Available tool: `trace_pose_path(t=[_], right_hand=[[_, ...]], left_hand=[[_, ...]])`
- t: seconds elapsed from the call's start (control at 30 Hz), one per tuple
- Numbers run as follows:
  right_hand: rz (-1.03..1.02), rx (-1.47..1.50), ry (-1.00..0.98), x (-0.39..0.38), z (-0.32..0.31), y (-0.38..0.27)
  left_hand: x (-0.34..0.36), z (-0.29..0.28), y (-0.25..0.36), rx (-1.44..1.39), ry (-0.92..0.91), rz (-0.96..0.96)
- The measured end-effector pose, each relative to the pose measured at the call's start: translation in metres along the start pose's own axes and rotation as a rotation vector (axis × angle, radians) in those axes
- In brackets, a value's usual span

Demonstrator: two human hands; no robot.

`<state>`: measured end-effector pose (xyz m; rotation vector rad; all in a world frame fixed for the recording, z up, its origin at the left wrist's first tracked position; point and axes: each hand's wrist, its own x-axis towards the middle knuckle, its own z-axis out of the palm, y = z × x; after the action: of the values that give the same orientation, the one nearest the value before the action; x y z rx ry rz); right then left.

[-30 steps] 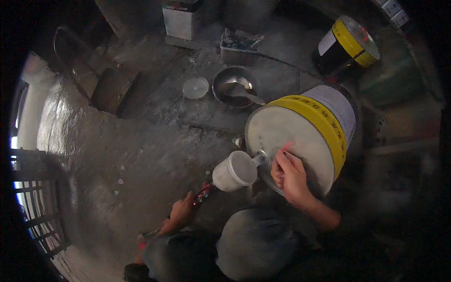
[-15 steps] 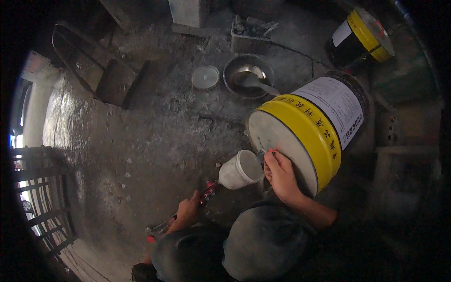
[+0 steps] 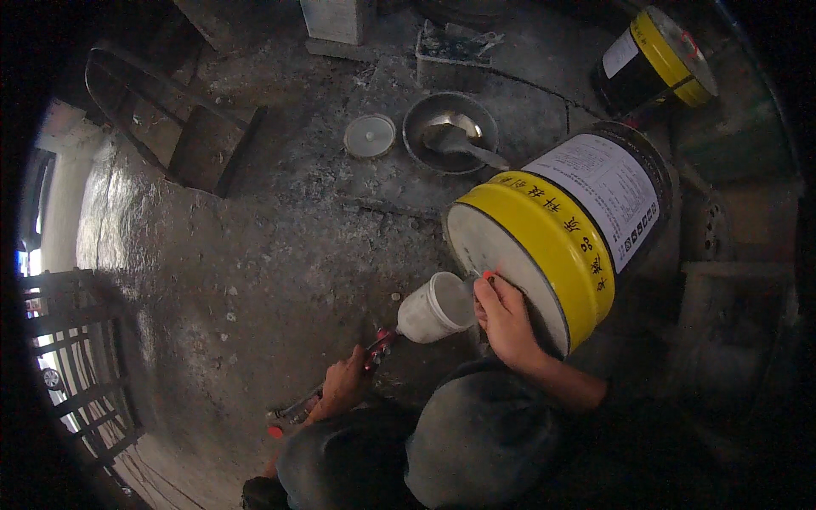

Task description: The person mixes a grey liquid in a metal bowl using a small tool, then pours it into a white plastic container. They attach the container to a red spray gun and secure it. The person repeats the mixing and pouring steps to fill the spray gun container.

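Observation:
My left hand (image 3: 344,382) is closed around a red-bodied spray gun (image 3: 379,348). On the gun sits a white paint cup (image 3: 423,316), tilted, its open mouth facing a large drum (image 3: 565,225). This drum lies on its side with a yellow band, a pale label and its whitish lid toward me. At the lid, the fingers of my right hand (image 3: 507,319) are closed on a small red piece (image 3: 488,274), mostly covered by them. Just below this spot is the cup's rim. Whether anything flows into the cup, I cannot tell.
Beyond the cup stand a metal bowl (image 3: 429,160) with a light-coloured scoop-like tool and a round white lid (image 3: 370,136). A second yellow-banded drum (image 3: 654,64) is at the far right. Farther back are a cluttered bin (image 3: 450,70) and, leftward, a metal-framed trolley (image 3: 208,153).
The view has shifted slightly. Both hands keep their holds, and the cup stays at the drum's lid.

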<state>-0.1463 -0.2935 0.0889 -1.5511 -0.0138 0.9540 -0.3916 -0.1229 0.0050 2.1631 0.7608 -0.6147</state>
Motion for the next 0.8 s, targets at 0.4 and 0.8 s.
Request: trace_pose_path(t=[0.4, 0.8], right_hand=[[-0.034, -0.044, 0.008, -0.001, 0.002, -0.002], [0.072, 0.107, -0.008, -0.012, -0.008, -0.049]], left_hand=[[-0.001, 0.003, -0.006, -0.013, 0.053, 0.076], [0.012, -0.001, -0.007, -0.035, 0.093, 0.123]])
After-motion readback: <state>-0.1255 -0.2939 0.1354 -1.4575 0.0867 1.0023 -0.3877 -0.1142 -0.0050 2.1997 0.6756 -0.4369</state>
